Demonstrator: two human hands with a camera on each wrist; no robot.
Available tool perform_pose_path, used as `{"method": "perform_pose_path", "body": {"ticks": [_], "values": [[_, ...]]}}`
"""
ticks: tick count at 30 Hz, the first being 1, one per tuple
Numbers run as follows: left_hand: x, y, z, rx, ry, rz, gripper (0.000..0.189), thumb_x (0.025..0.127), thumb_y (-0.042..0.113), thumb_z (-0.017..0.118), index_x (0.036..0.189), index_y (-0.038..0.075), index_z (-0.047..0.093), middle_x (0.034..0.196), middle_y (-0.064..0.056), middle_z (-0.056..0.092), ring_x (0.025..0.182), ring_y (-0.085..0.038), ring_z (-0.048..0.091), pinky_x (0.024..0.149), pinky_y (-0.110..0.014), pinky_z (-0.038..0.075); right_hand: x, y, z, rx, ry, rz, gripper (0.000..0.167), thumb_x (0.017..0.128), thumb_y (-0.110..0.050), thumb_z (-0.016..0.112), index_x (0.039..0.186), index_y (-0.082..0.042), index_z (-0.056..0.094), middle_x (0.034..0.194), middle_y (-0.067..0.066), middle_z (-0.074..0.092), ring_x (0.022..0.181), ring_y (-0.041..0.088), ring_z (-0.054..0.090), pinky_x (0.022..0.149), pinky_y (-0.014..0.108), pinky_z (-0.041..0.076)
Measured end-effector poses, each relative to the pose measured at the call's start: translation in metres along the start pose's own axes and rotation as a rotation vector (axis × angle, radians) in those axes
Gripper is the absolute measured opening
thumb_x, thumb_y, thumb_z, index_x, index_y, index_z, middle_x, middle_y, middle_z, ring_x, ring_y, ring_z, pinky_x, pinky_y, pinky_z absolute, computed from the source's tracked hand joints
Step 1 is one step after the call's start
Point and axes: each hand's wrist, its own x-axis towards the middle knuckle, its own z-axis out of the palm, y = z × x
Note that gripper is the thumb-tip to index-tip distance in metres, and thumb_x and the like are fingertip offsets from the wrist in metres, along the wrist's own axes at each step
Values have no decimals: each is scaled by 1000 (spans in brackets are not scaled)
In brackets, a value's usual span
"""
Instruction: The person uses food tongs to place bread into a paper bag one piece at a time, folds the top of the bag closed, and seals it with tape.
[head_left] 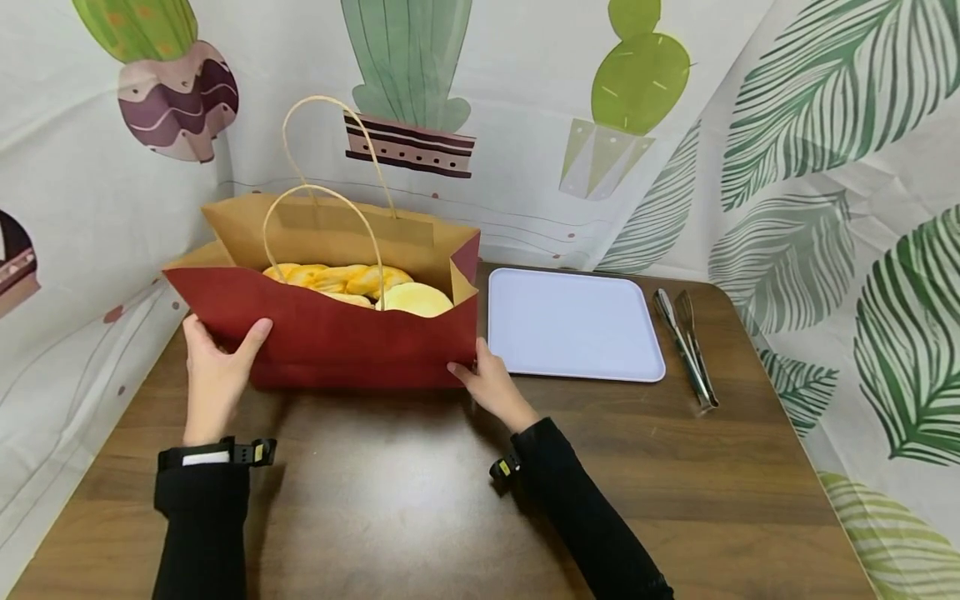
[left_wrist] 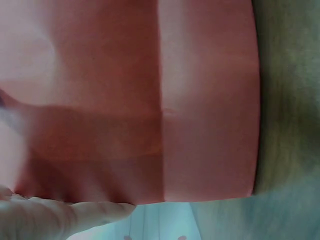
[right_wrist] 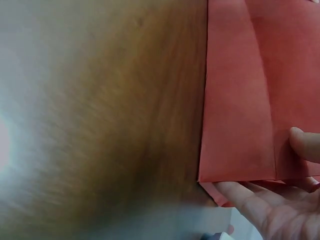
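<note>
A red paper bag (head_left: 360,350) with a tan inside stands upright and open-topped on the table, its two cord handles (head_left: 327,98) raised. Inside lie a braided bread (head_left: 337,277) and a pale round bread (head_left: 415,300); their lower parts are hidden. My left hand (head_left: 217,371) grips the bag's left side, thumb on the front face. In the left wrist view, a finger (left_wrist: 95,214) lies along the bag's side edge. At the lower right corner my right hand (head_left: 491,387) holds the bag, its thumb (right_wrist: 306,144) on the front and its fingers (right_wrist: 245,197) against the side panel.
Right of the bag, close to it, lies a white rectangular tray (head_left: 573,325). Metal tongs (head_left: 688,350) rest beyond the tray, near the right edge of the wooden table (head_left: 405,500). A printed cloth (head_left: 525,100) hangs behind and along both sides.
</note>
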Motion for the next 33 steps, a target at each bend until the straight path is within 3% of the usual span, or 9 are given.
{"method": "perform_pose_path", "body": {"ticks": [7, 12, 18, 25, 33], "values": [[31, -1, 12, -36, -37, 6, 71, 86, 34, 67, 141, 21, 25, 131, 6, 36, 122, -12, 37, 101, -31, 35, 32, 6, -2, -4, 23, 24, 24, 96, -13, 55, 111, 0, 41, 93, 14, 57, 72, 16, 43, 64, 24, 36], [54, -2, 20, -72, -46, 4, 70, 86, 34, 68, 140, 19, 25, 131, 5, 36, 124, -14, 37, 104, -32, 33, 52, 7, -5, 21, 16, 40, 27, 96, -9, 51, 117, 2, 39, 116, 22, 56, 99, 24, 55, 81, 30, 43], [75, -3, 32, -41, -45, 15, 72, 85, 39, 67, 140, 20, 25, 133, 3, 38, 124, -15, 38, 102, -30, 32, 71, 6, -10, 23, -16, 82, 34, 99, -11, 47, 126, 4, 33, 130, 24, 47, 121, 33, 48, 100, 41, 39], [88, -4, 40, -27, -34, 50, 73, 84, 43, 67, 140, 19, 26, 134, -1, 39, 124, -16, 39, 103, -28, 30, 84, 7, -13, 21, -20, 109, 39, 100, -13, 46, 130, 4, 28, 133, 25, 44, 127, 34, 43, 107, 41, 33], [87, 4, 40, -64, -56, 27, 74, 84, 37, 67, 142, 16, 25, 134, -1, 37, 125, -16, 36, 104, -28, 29, 82, 9, -17, 8, -39, 114, 38, 100, -13, 46, 129, 4, 29, 134, 24, 44, 126, 32, 44, 105, 41, 35]]}}
